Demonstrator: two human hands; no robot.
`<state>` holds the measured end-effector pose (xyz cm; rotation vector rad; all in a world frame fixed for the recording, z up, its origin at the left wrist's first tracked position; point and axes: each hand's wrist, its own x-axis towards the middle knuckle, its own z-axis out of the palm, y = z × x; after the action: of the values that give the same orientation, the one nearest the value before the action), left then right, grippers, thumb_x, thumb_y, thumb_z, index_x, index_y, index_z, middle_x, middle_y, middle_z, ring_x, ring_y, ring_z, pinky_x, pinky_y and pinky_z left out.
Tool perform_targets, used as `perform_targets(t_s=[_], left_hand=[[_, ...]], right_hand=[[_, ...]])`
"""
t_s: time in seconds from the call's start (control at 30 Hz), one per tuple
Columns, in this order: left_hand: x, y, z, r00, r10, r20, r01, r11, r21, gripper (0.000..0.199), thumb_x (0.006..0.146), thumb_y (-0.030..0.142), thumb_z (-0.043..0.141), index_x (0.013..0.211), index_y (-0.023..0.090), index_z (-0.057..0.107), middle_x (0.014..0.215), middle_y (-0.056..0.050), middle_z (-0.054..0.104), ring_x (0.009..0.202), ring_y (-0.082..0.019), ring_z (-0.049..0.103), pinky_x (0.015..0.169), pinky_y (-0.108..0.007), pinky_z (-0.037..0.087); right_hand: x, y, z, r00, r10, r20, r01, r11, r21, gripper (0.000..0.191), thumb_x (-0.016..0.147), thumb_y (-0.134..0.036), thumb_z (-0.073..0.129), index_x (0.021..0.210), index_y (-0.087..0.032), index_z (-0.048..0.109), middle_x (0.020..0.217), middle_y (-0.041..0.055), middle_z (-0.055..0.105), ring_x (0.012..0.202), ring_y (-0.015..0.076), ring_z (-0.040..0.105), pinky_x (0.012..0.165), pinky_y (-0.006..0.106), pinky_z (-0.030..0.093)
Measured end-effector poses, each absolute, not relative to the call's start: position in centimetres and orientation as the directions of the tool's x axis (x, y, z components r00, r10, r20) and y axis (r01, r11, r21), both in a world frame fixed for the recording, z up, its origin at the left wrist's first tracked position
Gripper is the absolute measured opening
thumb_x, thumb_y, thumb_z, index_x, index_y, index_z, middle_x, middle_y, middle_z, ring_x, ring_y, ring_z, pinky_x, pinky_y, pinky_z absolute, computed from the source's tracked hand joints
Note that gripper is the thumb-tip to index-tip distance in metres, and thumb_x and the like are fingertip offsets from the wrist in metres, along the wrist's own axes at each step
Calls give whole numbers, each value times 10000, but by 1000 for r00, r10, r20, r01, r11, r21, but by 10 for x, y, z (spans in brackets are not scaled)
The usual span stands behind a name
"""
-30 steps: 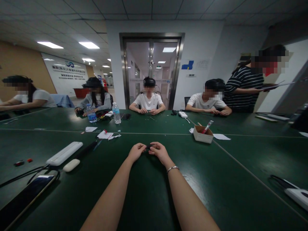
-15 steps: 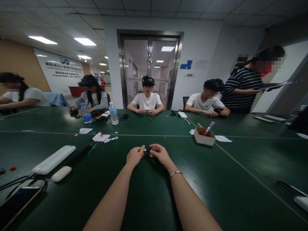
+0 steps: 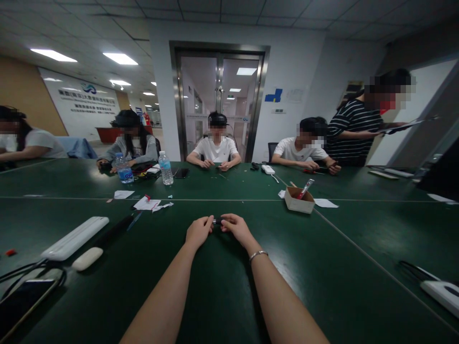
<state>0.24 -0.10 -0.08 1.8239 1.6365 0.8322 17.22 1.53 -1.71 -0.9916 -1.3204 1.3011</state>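
Note:
My left hand [image 3: 199,232] and my right hand [image 3: 237,229] meet just over the middle of the green table [image 3: 222,286]. Between their fingertips is a small black stick-like thing with a shiny silver part [image 3: 217,221]. My left hand pinches its left end, thumb on top. The fingers of my right hand are closed around its dark right end. Both ends are covered by fingers, and it is too small for me to tell its kind. A silver bracelet [image 3: 258,255] circles my right wrist.
Left lie a white power strip [image 3: 76,238], a white oval case [image 3: 88,258], a phone [image 3: 27,303] and cables. Torn paper [image 3: 147,203] and two bottles [image 3: 166,168] stand beyond. An open cardboard box [image 3: 299,205] holds a red-handled tool. Several people sit opposite; one stands right.
My view has turned slightly right, so the scene slides left. Both hands keep their grip on the small black thing. The seated person at the right has moved their hands apart.

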Motion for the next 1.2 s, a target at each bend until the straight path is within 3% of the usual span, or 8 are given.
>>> perform_targets(t_s=[0.23, 0.53, 0.67, 0.93, 1.2], left_hand=[[1, 1, -5, 87, 988, 130, 646, -155, 747, 483, 831, 575, 273, 782, 221, 598, 764, -18, 654, 685, -161, 575, 598, -261, 365], [3, 4, -11, 138, 960, 243, 544, -278, 791, 226, 814, 370, 446, 948, 249, 581, 937, -5, 636, 783, -144, 569, 691, -257, 416], [3, 4, -11, 142, 957, 253, 539, -289, 791, 224, 793, 298, 479, 989, 247, 575, 992, -11, 619, 764, -135, 559, 709, -264, 432], [2, 7, -15, 88, 975, 205, 473, -222, 853, 329, 824, 405, 447, 1100, 243, 527, 968, -37, 624, 782, -145, 587, 730, -287, 450], [0, 17, -24, 75, 975, 211, 369, -224, 902, 332, 811, 334, 487, 1124, 227, 514, 974, -53, 641, 874, -160, 601, 795, -297, 440]], right_hand=[[172, 17, -19, -164, 984, 75, -100, 59, -993, 278, 694, -232, 684, 943, -120, 627, 710, 35, 660, 586, 101, 628, 599, 233, 535], [172, 20, -22, -149, 987, 67, -106, 51, -993, 245, 707, -224, 679, 922, -121, 623, 684, 34, 654, 573, 111, 638, 568, 229, 543], [171, 19, -21, -137, 989, 52, -92, 39, -995, 229, 715, -204, 669, 922, -122, 616, 660, 25, 649, 561, 112, 637, 568, 232, 545], [172, 18, -20, -158, 986, 58, -72, 47, -996, 224, 725, -192, 663, 930, -118, 611, 673, 29, 655, 555, 98, 631, 562, 210, 536], [171, 18, -18, -151, 987, 55, -70, 45, -997, 223, 705, -199, 676, 902, -120, 608, 664, 20, 651, 545, 99, 630, 557, 216, 532]])
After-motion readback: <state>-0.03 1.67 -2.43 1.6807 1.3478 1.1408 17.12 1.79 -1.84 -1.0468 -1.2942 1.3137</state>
